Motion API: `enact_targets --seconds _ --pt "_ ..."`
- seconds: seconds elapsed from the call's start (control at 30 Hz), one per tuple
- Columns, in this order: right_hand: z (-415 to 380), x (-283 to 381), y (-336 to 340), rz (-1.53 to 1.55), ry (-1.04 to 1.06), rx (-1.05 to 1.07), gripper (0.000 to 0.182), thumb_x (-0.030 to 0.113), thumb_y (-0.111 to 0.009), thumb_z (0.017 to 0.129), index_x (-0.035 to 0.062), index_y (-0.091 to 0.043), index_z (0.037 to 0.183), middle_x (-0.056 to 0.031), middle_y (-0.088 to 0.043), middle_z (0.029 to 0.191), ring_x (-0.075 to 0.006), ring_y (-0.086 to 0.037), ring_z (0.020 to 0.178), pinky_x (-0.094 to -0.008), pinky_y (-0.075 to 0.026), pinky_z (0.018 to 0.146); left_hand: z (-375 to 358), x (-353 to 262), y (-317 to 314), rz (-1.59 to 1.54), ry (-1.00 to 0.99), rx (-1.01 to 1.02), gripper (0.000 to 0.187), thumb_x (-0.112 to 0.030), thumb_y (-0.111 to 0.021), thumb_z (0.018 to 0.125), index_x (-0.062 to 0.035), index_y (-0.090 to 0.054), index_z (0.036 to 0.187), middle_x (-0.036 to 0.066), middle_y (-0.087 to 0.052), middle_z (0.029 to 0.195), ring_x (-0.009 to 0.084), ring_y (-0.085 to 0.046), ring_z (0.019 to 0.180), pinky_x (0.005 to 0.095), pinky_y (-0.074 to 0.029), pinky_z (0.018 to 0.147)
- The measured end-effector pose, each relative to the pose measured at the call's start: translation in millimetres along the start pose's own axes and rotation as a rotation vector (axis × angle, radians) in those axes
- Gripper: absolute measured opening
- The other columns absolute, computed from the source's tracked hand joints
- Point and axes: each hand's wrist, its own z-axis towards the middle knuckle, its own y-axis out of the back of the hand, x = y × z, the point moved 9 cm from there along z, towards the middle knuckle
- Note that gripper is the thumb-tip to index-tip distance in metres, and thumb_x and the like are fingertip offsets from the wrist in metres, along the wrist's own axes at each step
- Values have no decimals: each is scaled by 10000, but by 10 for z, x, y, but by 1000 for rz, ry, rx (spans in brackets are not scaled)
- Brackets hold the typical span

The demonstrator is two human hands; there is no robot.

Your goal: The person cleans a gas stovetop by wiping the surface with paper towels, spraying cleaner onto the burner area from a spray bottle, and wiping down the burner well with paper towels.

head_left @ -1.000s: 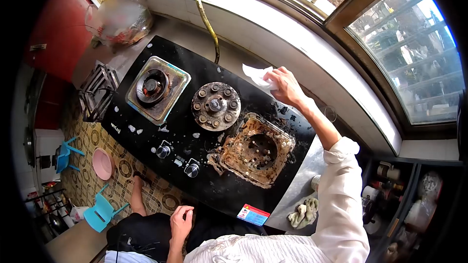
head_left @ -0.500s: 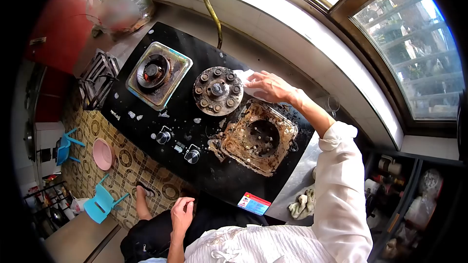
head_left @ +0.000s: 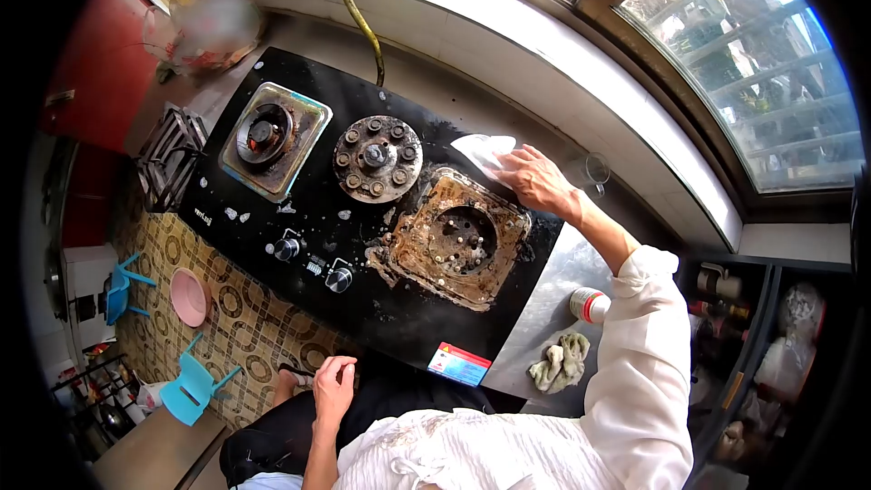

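Right hand (head_left: 537,183) grips a white tissue (head_left: 480,151); flat, even pressure likely suits the stove (head_left: 422,322); left hand (head_left: 334,387) half-curled, seemingly empty.

1. Black glass cooktop (head_left: 408,322): open lane along front, between silver round dial (head_left: 338,280) and red-and-blue sticker (head_left: 459,364).
2. Round grey metal burner disc (head_left: 377,159) sits just beside rusty square drip pan (head_left: 417,234); tight squeeze between.
3. Right hand (head_left: 535,180), thin white tissue (head_left: 479,152) occupy back edge; pale tiled wall (head_left: 472,56) bounds reach behind.
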Motion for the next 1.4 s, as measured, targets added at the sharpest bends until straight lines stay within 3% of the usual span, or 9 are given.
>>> enact_targets --seconds 0.2,0.37,0.5,0.67,0.8,0.97,1.2,1.23,1.4 --pt "-380 41 -58 185 -191 138 526 21 -547 743 172 -645 1237 -119 -555 1206 -279 -530 1098 -346 -464 925 -3 -66 -35 -13 -32 27 123 -79 -595 873 -23 -669 953 124 -657 916 291 -642 813 363 -499 737" --pt "-700 132 -18 266 -275 2 436 41 -559 813 216 -668 1197 -94 -553 1152 -280 -547 1046 -373 -509 850 6 -207 -22 -12 -85 44 122 -83 -593 873 -27 -668 950 121 -657 914 293 -640 814 365 -496 735" --pt "-874 160 -24 298 -461 -48 350 94 -604 852 237 -687 1160 -70 -573 1112 -281 -566 1032 -378 -503 851 70 -275 -47 -29 -128 69 126 -98 -590 875 -34 -665 954 118 -655 925 305 -634 835 376 -487 754" --pt "-902 124 36 278 -505 -13 325 157 -658 831 255 -706 1137 -56 -600 1088 -255 -550 1094 -430 -411 941 95 -334 -62 8 -144 107 127 -116 -587 878 -48 -663 954 104 -656 929 303 -628 852 384 -466 797" --pt "-951 93 17 227 -425 -15 371 124 -587 856 270 -681 1185 -65 -604 1119 -281 -537 1121 -437 -416 948 78 -312 -29 18 -173 97 124 -115 -592 874 -48 -664 950 98 -657 920 296 -628 841 381 -462 793" --pt "-1092 257 -41 197 -507 35 402 34 -551 842 106 -608 1233 -161 -551 1127 -326 -539 1059 -408 -487 871 39 -285 -61 23 -164 112 118 -114 -597 870 -51 -666 942 93 -656 911 290 -627 824 378 -462 791" --pt "-1197 554 -91 188 -688 -101 401 53 -581 836 -2 -559 1232 -184 -506 1002 -352 -546 939 -435 -519 752 28 -333 -93 22 -197 120 108 -120 -605 873 -63 -670 938 86 -656 911 290 -622 853 386 -464 798" --pt "-1232 590 -101 215 -694 -191 348 69 -618 829 40 -586 1175 -179 -502 945 -369 -549 898 -457 -479 738 29 -354 -83 30 -215 119 106 -119 -607 873 -64 -671 937 86 -656 911 290 -622 860 388 -464 804" --pt "-1288 912 -126 236 -746 -85 375 17 -561 831 -47 -557 1201 -191 -488 927 -356 -542 910 -444 -478 738 61 -479 -49 37 -274 106 96 -107 -609 871 -69 -673 932 78 -658 908 287 -622 860 386 -456 825"
